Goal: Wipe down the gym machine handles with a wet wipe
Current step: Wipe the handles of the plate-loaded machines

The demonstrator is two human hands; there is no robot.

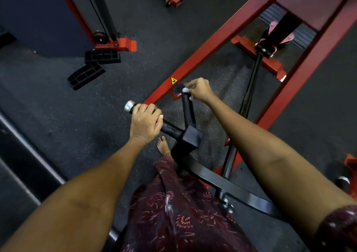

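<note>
Most of the wet wipe (185, 90) is hidden inside the curled fingers of the right hand (200, 90), only small white bits peeking out at the top of the upright black handle (187, 107), whose tip is covered too. The left hand (146, 122) wraps the side handle (168, 128), hiding its grip between the silver end cap (129, 106) and the black junction block (192, 138). Beyond that block, the red frame (212, 45) runs out past the top edge, and the yellow warning sticker (173, 80) on it is too small to read.

Dark speckled rubber floor (58, 107); black ribbed blocks (86, 75) lying loose.
</note>
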